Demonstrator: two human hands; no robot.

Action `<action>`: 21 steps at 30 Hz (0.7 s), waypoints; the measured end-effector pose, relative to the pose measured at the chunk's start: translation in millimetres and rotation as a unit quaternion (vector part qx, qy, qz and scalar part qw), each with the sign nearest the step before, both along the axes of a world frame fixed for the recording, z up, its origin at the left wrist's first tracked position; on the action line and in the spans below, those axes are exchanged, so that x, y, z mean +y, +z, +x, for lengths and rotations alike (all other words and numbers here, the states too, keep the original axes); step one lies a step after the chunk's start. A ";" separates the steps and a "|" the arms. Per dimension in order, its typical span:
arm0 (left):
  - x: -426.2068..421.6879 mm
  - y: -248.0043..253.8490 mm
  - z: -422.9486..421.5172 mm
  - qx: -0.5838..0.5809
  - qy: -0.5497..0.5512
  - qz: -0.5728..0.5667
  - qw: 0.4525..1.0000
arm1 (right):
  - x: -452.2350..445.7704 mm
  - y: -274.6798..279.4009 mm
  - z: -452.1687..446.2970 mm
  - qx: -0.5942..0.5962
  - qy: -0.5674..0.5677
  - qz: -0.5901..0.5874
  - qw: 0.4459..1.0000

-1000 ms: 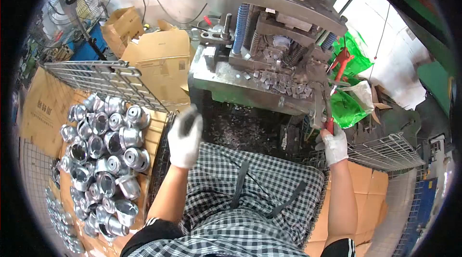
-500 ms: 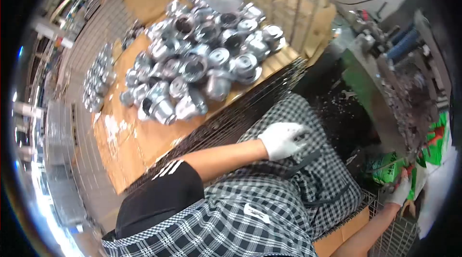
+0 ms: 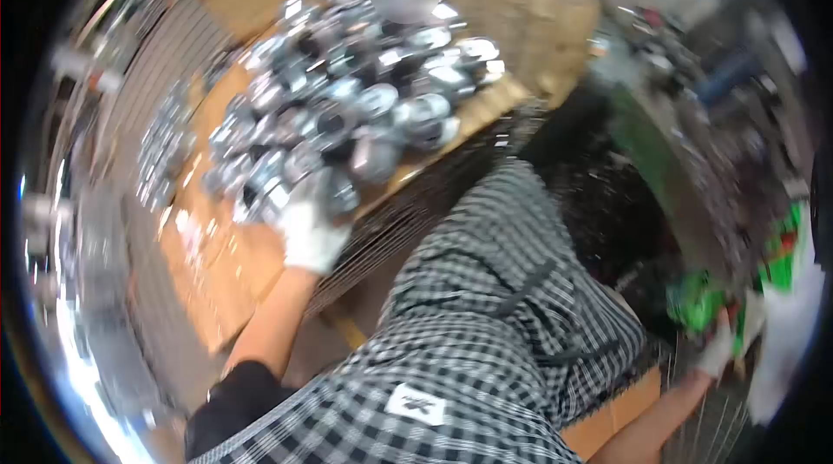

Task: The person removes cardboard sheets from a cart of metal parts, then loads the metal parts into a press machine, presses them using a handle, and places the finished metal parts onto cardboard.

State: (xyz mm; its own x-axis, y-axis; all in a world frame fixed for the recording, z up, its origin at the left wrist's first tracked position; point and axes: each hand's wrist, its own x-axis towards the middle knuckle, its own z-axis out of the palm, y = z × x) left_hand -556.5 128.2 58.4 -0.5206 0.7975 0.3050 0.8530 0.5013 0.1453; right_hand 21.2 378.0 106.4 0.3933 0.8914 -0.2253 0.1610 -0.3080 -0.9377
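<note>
My left hand (image 3: 312,230), in a white glove, reaches into the near edge of a heap of shiny metal cup-shaped parts (image 3: 377,156). Its fingers touch or overlap the parts there, but motion blur hides their grip. At the lower right, my right hand (image 3: 718,349), also gloved, is closed beside a green printed bag (image 3: 698,303). Something reddish shows at its fingertips; what it holds is too small and blurred to name.
Brown cardboard (image 3: 230,269) lies under the heap on a wire-mesh rack (image 3: 382,234). More metal parts (image 3: 165,151) lie farther left. A dirty machine (image 3: 720,143) with a green panel (image 3: 646,147) stands at right. A checked apron (image 3: 451,325) covers my lap.
My left hand has swung from above my lap leftward to the heap of metal parts. My right hand stays near the green bag. The view has shifted slightly and blurred.
</note>
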 end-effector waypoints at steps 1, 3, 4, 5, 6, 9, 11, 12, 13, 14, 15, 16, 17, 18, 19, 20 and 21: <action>0.5 -10.2 -7.7 -0.009 -0.004 -0.015 1.000 | -0.3 6.7 -4.7 0.040 -0.010 -0.026 0.999; 13.7 -2.0 8.9 -0.031 -0.013 0.099 0.994 | -1.4 17.4 -4.1 0.035 0.042 -0.012 0.998; 10.1 -7.0 3.7 0.014 -0.047 0.104 0.993 | 2.1 18.4 -12.7 0.002 -0.002 0.010 1.000; 5.5 -11.3 -0.6 0.061 -0.079 0.109 0.989 | 0.6 26.8 -19.6 -0.019 0.008 0.013 1.000; -8.7 -26.8 -8.4 0.028 -0.062 0.108 0.992 | -2.6 25.6 -22.8 -0.014 0.011 0.006 1.000; -20.7 -23.8 -8.7 0.009 -0.070 0.105 0.992 | 4.5 21.3 -26.9 -0.032 0.036 0.000 0.999; -25.4 -18.0 -1.7 -0.025 -0.077 0.162 0.983 | 10.4 9.5 -26.3 -0.059 0.047 0.003 0.997; -22.0 -13.6 9.2 -0.112 -0.090 0.222 0.964 | 14.1 3.3 -23.4 -0.074 0.050 0.004 0.996; -18.0 -12.0 17.4 -0.187 -0.099 0.282 0.936 | 12.5 0.7 -21.1 -0.092 0.053 0.008 0.994; -2.1 10.5 40.3 -0.172 -0.108 0.289 0.936 | 13.6 -1.7 -20.8 -0.104 0.038 0.004 0.994; 13.0 32.1 58.7 -0.155 -0.116 0.297 0.935 | 16.0 -5.5 -17.7 -0.115 0.039 0.013 0.992; 18.8 25.1 61.0 -0.318 -0.068 0.320 0.890 | 17.2 -10.1 -14.1 -0.125 0.042 0.024 0.991; 24.0 10.1 62.1 -0.526 -0.021 0.323 0.786 | 18.3 -9.3 -12.1 -0.134 0.044 0.035 0.989; 40.8 -8.3 55.6 -0.686 -0.021 0.295 0.665 | 17.4 -1.4 -13.6 -0.133 0.041 0.004 0.990; 72.2 11.3 77.0 -0.803 -0.041 0.270 0.530 | 14.7 -0.1 -9.4 -0.131 0.038 0.022 0.990; 102.9 30.9 98.5 -0.892 -0.029 0.227 0.390 | 14.2 0.1 -3.9 -0.128 0.042 0.036 0.990; 138.4 32.6 111.7 -0.914 -0.047 0.183 0.359 | 13.5 0.9 -11.2 -0.106 0.047 0.031 0.993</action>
State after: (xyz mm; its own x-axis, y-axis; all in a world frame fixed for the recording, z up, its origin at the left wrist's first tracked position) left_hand -444.8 266.7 91.0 -0.0935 0.9184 -0.3845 -0.8252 0.1446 0.5461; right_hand 10.1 391.6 107.2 0.3412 0.9357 -0.0897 0.3811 -0.2250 -0.8967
